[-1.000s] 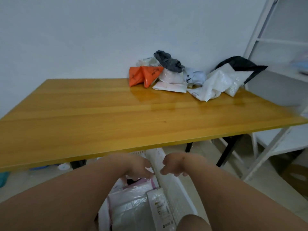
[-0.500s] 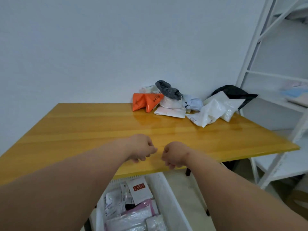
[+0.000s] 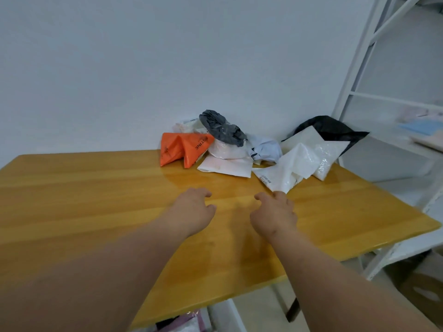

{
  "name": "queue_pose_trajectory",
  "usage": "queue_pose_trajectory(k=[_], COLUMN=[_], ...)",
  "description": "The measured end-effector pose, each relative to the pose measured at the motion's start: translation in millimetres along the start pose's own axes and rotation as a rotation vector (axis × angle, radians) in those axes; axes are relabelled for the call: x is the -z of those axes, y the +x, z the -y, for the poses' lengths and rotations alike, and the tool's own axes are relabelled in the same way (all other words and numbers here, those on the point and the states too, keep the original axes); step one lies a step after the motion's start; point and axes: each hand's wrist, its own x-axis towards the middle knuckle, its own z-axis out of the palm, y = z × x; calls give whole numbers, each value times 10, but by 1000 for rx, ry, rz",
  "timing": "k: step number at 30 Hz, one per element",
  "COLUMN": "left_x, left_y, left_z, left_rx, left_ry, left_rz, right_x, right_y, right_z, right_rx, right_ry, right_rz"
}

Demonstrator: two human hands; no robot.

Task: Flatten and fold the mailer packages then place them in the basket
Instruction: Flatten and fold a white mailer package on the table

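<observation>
A heap of crumpled mailer packages lies at the far right of the wooden table [image 3: 96, 188]: an orange mailer [image 3: 182, 149], a dark grey one [image 3: 221, 127], a pale pink one [image 3: 226, 164], a white one [image 3: 287, 171] and a black one [image 3: 330, 128]. My left hand [image 3: 194, 209] hovers over the bare tabletop with fingers loosely curled, holding nothing. My right hand [image 3: 274, 212] reaches forward, its fingertips at the near corner of the white mailer; whether it touches is unclear. The white basket [image 3: 223, 315] with folded mailers peeks out below the table's front edge.
A white metal shelf rack [image 3: 374, 97] stands to the right of the table, with items on its shelves. A white wall runs behind the table. A brown box [image 3: 422, 291] sits on the floor at lower right.
Both hands rose from the basket below the table edge and moved forward over the tabletop toward the mailer heap. The view tilted up, so the basket is nearly out of sight.
</observation>
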Motion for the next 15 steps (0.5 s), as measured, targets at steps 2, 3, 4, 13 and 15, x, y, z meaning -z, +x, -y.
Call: queue_pose_trajectory(k=[2,3,4,13,15], left_x=[-92,-137,-176,-313,-312], left_y=[153,213,262,381,362], left_z=[-21,-26,-26,51,83], left_rx=[14,19,20,49,50], left_ry=[-17,-19,-11,23,20], left_rz=[-31,-39,-43,-34,-25], right_x=[-19,-37,-59,-177,-199], right_y=[173,251,324,674,650], right_z=[-73,-107,-142,-265,-249], right_rx=[-66,-92,-114,-261,-252], right_ry=[6,8,8,28,6], right_rz=[-29,-40,-48,80,54])
